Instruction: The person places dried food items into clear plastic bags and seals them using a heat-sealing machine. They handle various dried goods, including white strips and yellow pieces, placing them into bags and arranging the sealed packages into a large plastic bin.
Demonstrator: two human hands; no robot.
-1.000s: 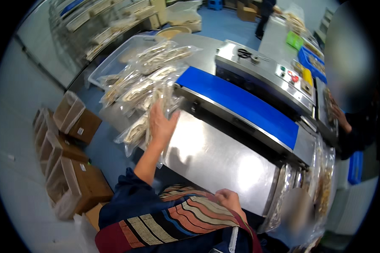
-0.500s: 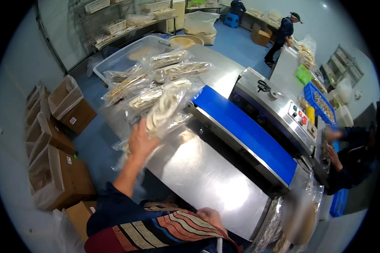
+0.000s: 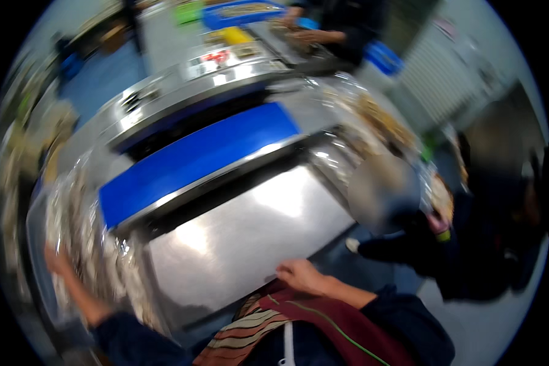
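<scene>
My left hand, smeared by motion, is at the pile of clear plastic bags with pale dried strips on the left; I cannot tell how its fingers close. My right hand is curled at the near edge of the steel work surface, below my striped apron's top edge; what it holds, if anything, is hidden. Beyond lies a blue conveyor belt along a steel machine with a control panel. More filled bags lie at the belt's right end.
A co-worker works with both hands beside a blue crate at the back. Another person in dark clothing stands close on my right. A clear tub is at far left; another blue bin sits behind.
My view has swung to the right, blurring the picture and bringing the person on my right into view. My left hand stays among the bags at the left.
</scene>
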